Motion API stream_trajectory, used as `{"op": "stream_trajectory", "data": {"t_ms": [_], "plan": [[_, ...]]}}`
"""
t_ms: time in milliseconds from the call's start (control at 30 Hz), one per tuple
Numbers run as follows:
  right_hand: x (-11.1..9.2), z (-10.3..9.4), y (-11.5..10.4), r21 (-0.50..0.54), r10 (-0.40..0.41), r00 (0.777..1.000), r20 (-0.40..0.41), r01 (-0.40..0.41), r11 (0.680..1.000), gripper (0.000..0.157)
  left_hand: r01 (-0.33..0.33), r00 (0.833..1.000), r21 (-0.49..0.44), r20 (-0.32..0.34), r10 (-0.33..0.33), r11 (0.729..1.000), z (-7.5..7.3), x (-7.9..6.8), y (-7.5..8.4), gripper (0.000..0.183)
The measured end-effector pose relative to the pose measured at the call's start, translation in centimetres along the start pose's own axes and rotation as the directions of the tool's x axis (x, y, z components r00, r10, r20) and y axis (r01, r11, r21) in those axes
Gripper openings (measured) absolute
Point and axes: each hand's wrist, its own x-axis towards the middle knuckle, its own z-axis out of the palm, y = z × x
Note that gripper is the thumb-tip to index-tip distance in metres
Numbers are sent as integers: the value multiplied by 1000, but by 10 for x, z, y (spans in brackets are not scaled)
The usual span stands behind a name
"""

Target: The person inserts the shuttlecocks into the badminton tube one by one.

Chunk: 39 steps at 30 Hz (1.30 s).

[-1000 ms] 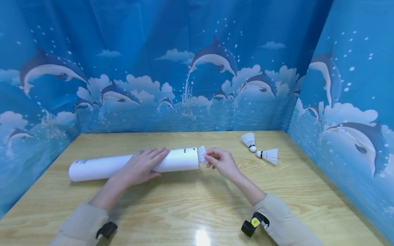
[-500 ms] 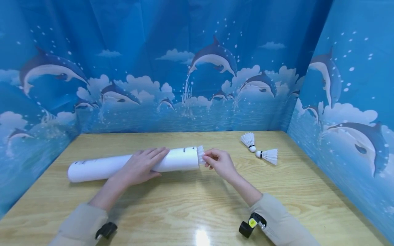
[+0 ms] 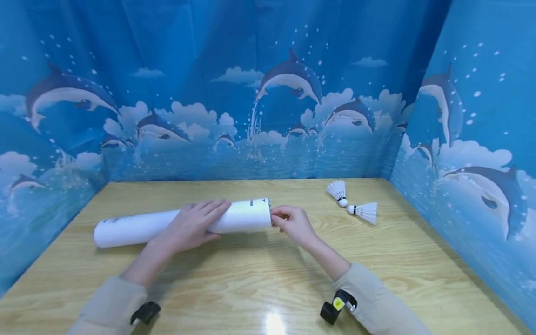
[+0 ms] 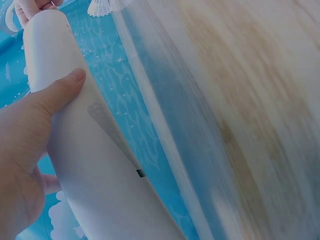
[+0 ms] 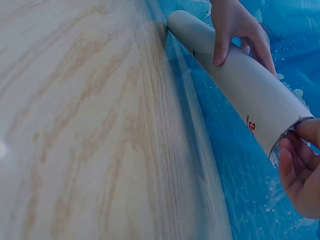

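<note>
A long white shuttlecock tube [image 3: 247, 216] lies sideways over the wooden table, its mouth toward the right. Across its middle, my left hand [image 3: 194, 228] grips it from above; in the left wrist view the thumb [image 4: 70, 87] lies along its side. My right hand [image 3: 293, 225] is at the mouth, thumb and fingers curled into the opening around a shuttlecock's feather skirt. Only a bit of white feather edge [image 5: 274, 156] shows at the rim in the right wrist view. The rest of that shuttlecock is hidden inside the tube and behind the fingers.
Two white shuttlecocks lie at the back right of the wooden table [image 3: 259, 288]: one with its skirt [image 3: 336, 188] toward the back, the other with its skirt [image 3: 368, 212] pointing right. A blue dolphin-print curtain [image 3: 201, 83] rises behind the table and along its right side.
The feather skirt that stuck out of the tube's mouth has gone inside, as my right hand moved left to the rim. My left hand stays on the tube, which has barely shifted.
</note>
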Motion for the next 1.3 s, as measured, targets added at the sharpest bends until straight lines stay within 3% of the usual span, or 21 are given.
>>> {"op": "stream_trajectory", "data": {"t_ms": [333, 500, 600, 733, 1000, 1300], "plan": [[9, 0, 27, -20, -30, 999, 35, 31, 999, 14, -2, 1000, 0, 1, 2, 1000, 1, 0, -1, 88], [8, -7, 31, -30, -56, 987, 150, 61, 998, 17, -8, 1000, 1, 9, 8, 1000, 3, -2, -1, 86], [6, -14, 32, -21, -31, 972, 234, 37, 999, 20, -7, 1000, -1, 16, 7, 1000, 4, -3, 0, 86], [3, -23, 36, -21, 12, 959, 282, -6, 1000, 24, 1, 1000, -2, 19, -1, 1000, 2, -3, 0, 87], [-2, -42, 45, -36, 61, 968, 243, -54, 998, 28, 4, 1000, -2, 17, -4, 1000, -1, -2, 0, 88], [-10, -69, 55, -68, 84, 988, 131, -75, 995, 28, -3, 1000, -3, 6, 3, 1000, -2, -3, 0, 89]]}}
